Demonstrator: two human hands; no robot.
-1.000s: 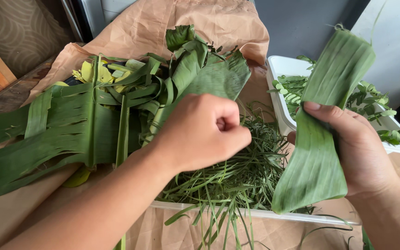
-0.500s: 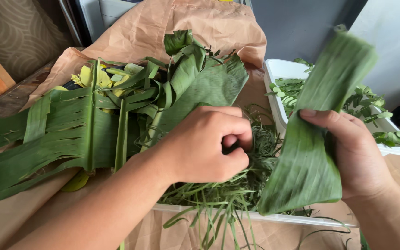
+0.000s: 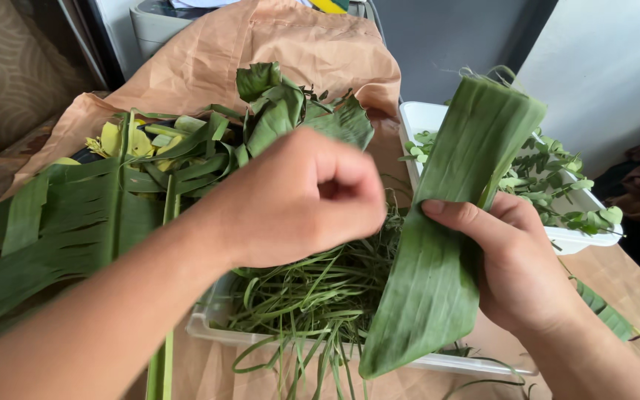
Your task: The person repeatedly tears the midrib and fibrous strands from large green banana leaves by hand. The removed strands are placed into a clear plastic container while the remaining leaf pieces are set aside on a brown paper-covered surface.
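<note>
Banana-leaf strip (image 3: 438, 244), smooth and ribbed, curls in right hand (image 3: 520, 274).

Left hand (image 3: 298, 196): curled into a loose fist, knuckles up, thumb pressed against the bent forefinger; bare forearm runs in from the lower left corner. Right hand (image 3: 516, 270): palm turned inward, thumb laid flat and extended leftward, fingers wrapped behind in a grasp; wrist enters from the lower right corner.

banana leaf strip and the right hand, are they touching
Touching. The head view shows the right hand wrapped around the banana leaf strip, thumb pressed across its front face and fingers behind it.
</note>
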